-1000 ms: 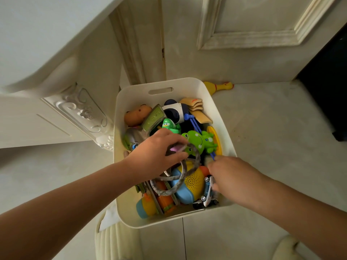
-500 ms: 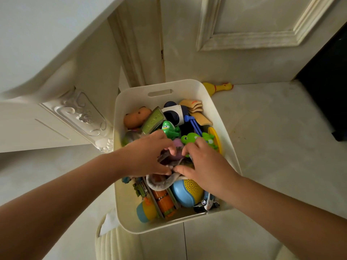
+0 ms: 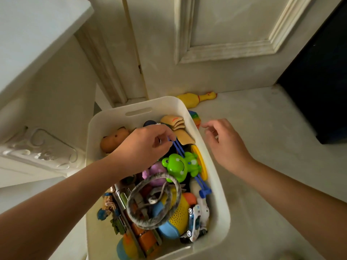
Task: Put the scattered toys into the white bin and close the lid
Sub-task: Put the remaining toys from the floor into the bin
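The white bin point(image 3: 219, 199) stands on the pale floor, full of toys: a green frog point(image 3: 180, 166), a grey rubber snake point(image 3: 150, 201) coiled on top, a white toy car point(image 3: 197, 222), a brown animal figure point(image 3: 112, 139). My left hand point(image 3: 144, 147) is inside the bin over the far toys, its fingertips pinched near a blue strap point(image 3: 178, 149). My right hand point(image 3: 225, 143) hovers outside the bin's right wall, fingers apart and holding nothing. A rainbow toy point(image 3: 195, 119) lies on the floor just beyond its fingertips. A yellow rubber chicken point(image 3: 195, 98) lies by the wall behind the bin. No lid shows.
A white carved cabinet point(image 3: 37, 151) stands close on the left of the bin. A panelled door point(image 3: 216, 44) rises behind it. A dark piece of furniture point(image 3: 323, 87) fills the right edge. Pale floor point(image 3: 272, 147) spreads to the right of the bin.
Both hands left the grey snake, which now lies coiled in the bin. My left hand moved toward the bin's far end. My right hand moved out over the right wall toward the rainbow toy.
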Tool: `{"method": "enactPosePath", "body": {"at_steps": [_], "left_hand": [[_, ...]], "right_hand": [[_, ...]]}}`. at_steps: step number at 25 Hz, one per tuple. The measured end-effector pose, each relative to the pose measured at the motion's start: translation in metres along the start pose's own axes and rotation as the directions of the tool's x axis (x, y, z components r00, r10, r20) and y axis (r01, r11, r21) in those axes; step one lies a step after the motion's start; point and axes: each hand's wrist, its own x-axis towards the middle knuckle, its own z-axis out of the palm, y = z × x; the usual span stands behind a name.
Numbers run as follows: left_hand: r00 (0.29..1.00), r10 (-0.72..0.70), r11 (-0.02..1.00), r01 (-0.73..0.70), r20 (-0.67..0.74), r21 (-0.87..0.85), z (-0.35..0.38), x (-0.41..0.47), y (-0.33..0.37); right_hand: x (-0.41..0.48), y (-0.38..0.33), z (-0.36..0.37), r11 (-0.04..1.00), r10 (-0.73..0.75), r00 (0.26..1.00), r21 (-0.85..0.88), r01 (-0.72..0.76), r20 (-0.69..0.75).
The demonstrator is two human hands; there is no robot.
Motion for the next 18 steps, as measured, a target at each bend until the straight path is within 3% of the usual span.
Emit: {"method": "enactPosePath", "body": {"at_steps": [4,9,14,18], "left_hand": [[0.999,0.006,1.000,-0.006,-0.049,-0.011,0.007,0.025,-0.002],[0.993,0.019,0.999,-0.024,-0.113,-0.046,0.000,0.059,-0.011],[0.989,-0.065,0.988,0.045,-0.134,-0.145,-0.014,0.075,-0.026],[0.986,-0.096,0.977,0.067,-0.139,-0.203,-0.016,0.079,-0.034]], "right_hand": [[0.022,0.039,0.019,0.987,0.163,0.973,-0.045,-0.157,0.162],[0.062,0.071,0.051,0.936,0.348,0.881,-0.072,-0.343,0.322],[0.096,0.078,0.103,0.811,0.505,0.732,0.039,-0.584,0.457],[0.101,0.071,0.120,0.836,0.499,0.756,-0.005,-0.549,0.425]]}}
